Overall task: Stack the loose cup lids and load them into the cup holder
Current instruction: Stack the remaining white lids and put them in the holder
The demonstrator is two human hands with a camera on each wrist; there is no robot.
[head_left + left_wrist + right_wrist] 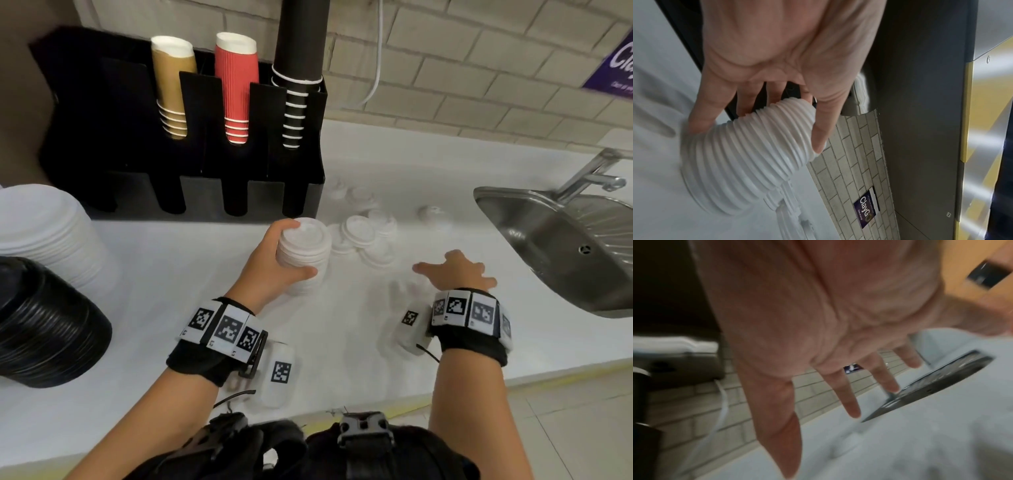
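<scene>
Standing at upper left of the head view, the black cup holder [191, 192] shows empty front slots, so loading looks undone. Mid-frame, the left hand [270, 263] curls round a ribbed stack of white lids [303, 251]; loose lids [368, 236] lie right of it on the desk [342, 342]. The right hand [455, 270] hovers spread, holding nothing.

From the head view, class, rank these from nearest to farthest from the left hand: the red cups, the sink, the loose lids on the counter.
1. Loose lids, on the counter just right of the left hand.
2. Red cups, up in the holder behind it.
3. Sink, far right.
</scene>
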